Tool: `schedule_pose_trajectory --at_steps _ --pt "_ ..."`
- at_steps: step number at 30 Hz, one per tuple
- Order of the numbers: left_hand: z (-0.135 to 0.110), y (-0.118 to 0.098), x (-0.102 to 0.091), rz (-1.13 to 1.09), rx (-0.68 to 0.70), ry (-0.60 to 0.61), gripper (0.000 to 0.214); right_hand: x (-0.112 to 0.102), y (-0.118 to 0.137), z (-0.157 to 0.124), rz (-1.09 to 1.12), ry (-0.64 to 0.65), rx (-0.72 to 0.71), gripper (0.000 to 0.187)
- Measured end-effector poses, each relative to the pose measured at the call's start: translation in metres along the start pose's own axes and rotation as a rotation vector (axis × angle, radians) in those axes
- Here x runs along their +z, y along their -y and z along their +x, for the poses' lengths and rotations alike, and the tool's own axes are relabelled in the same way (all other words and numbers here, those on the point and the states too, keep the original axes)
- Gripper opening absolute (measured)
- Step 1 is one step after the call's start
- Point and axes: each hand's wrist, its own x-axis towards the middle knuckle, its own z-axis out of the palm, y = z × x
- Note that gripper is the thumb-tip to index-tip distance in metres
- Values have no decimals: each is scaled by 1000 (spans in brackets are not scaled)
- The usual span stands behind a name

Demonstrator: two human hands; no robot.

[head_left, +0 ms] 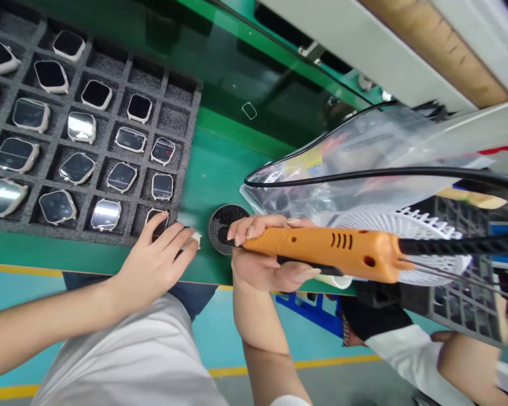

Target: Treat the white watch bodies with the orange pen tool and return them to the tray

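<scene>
My right hand [266,254] is wrapped round an orange electric screwdriver [322,248] with a black cord running off to the right. Its dark front end sits over a round, perforated black dish [226,223]; the tip itself is hidden. My left hand [163,248] is closed at the near right corner of a grey foam tray [186,141]. Under its fingertips shows the pale edge of a smartwatch [198,239], mostly covered by the fingers. The left index finger also lies over another watch [152,214] in the corner compartment.
Several pale-framed square watches [80,127] fill tray compartments. A thin rectangular ring [249,110] lies on the green bench. Clear plastic bags [342,152], a black cable and a white slotted basket [432,225] crowd the right. Another person's sleeve [402,349] is at lower right.
</scene>
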Motion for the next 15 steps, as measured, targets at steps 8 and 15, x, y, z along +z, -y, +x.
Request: schedule_pose_trajectory --at_steps 8,15 --pt "-6 -6 10 -57 -25 -59 31 0 0 -2 -14 23 -13 45" --pt "-14 -17 17 -112 -105 -56 38 0 -1 -3 -10 49 -29 44"
